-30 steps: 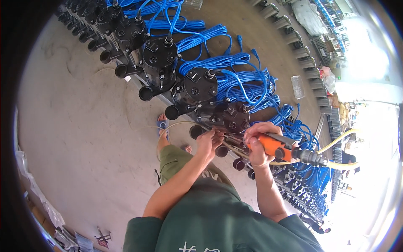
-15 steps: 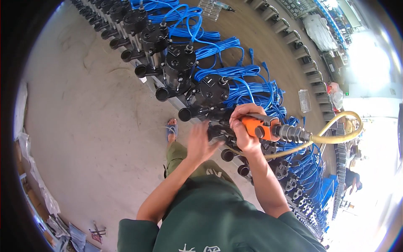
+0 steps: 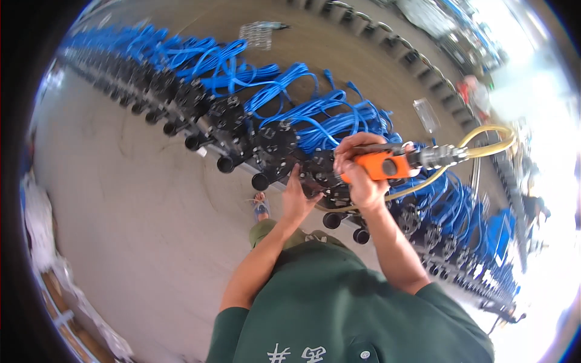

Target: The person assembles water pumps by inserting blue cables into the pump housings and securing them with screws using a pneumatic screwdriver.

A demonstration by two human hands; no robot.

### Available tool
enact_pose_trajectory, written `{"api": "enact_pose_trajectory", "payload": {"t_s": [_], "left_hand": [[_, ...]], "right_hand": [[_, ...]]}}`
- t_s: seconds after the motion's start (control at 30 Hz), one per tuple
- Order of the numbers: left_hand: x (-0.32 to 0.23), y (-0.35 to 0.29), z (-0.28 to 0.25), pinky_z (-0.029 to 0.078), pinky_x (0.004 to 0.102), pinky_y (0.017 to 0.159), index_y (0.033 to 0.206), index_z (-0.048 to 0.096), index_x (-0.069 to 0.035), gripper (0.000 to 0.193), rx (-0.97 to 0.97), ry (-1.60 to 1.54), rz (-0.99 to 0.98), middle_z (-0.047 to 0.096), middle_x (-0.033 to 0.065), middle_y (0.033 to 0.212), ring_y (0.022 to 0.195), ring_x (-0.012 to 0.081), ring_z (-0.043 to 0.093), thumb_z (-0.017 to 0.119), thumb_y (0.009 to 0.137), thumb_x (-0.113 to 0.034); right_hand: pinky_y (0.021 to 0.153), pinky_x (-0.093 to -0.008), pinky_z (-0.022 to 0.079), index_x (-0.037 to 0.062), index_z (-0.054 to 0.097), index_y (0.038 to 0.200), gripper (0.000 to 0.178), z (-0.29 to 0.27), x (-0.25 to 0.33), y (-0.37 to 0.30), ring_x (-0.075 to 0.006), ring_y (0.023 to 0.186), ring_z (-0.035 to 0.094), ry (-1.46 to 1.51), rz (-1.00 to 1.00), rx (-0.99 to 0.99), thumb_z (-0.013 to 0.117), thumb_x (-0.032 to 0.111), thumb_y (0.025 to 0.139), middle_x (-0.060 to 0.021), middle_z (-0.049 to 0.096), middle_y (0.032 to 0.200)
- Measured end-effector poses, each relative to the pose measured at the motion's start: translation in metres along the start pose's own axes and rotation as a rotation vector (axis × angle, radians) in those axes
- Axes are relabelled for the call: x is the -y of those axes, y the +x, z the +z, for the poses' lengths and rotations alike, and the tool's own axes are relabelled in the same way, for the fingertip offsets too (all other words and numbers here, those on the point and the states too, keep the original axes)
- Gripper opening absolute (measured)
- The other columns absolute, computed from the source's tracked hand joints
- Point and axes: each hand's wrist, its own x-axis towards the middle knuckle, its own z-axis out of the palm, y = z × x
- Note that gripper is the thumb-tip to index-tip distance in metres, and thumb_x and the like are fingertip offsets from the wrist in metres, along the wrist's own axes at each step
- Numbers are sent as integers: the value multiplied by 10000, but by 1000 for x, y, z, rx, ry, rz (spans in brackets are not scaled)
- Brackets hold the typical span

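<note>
My right hand [image 3: 367,189] is wrapped around an orange air-powered driver [image 3: 382,165], held above a black submersible pump [image 3: 319,164] in the row. A yellow air hose [image 3: 491,149] runs from the driver's metal coupling, loops at the right and passes back below my right wrist. The driver's tip is hidden by my hand and the dark parts. My left hand [image 3: 294,202] rests at the near side of the same pump, thumb and forefinger spread apart against its black body. Black outlet pipes [image 3: 260,181] stick out toward me along the row.
Coiled blue cables [image 3: 302,115] lie behind the pumps along the row. A wire basket [image 3: 256,36] stands on the far floor, and a clear tray [image 3: 426,115] lies farther right. A second row of metal cylinders [image 3: 417,63] curves behind. Someone in dark clothing [image 3: 534,209] is at the far right.
My left hand, blurred before, has settled against the pump. The view has turned, so the row now slants more across it. The driver stays in my right hand.
</note>
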Motion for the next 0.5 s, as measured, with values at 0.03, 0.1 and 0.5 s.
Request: {"api": "enact_pose_trajectory", "payload": {"t_s": [0.03, 0.1, 0.5], "left_hand": [[-12, 3, -3, 549, 424, 911, 1505, 308, 56, 1106, 19, -14, 8, 613, 227, 1287, 1115, 391, 651, 933, 621, -170], [-25, 5, -3, 562, 420, 856, 1504, 315, 47, 1092, 30, 11, 42, 669, 208, 1186, 1026, 371, 687, 930, 629, -176], [-12, 4, 10, 570, 439, 683, 1034, 538, 11, 658, -111, 163, 104, 722, 155, 842, 749, 363, 720, 947, 672, -356]], "right_hand": [[626, -265, 525, -26, 636, 955, 212, -14, 12, 2, -118, 708, 624, 21, -33, -50, 553, -86, 769, -88, 672, 864], [648, -268, 533, -16, 634, 957, 219, -49, 13, 7, -122, 747, 635, -101, -65, -190, 569, -86, 760, -80, 672, 866], [691, -293, 539, 3, 641, 887, 170, -73, -34, 14, -136, 759, 664, -367, -179, -137, 602, -48, 730, -61, 699, 863]]}}
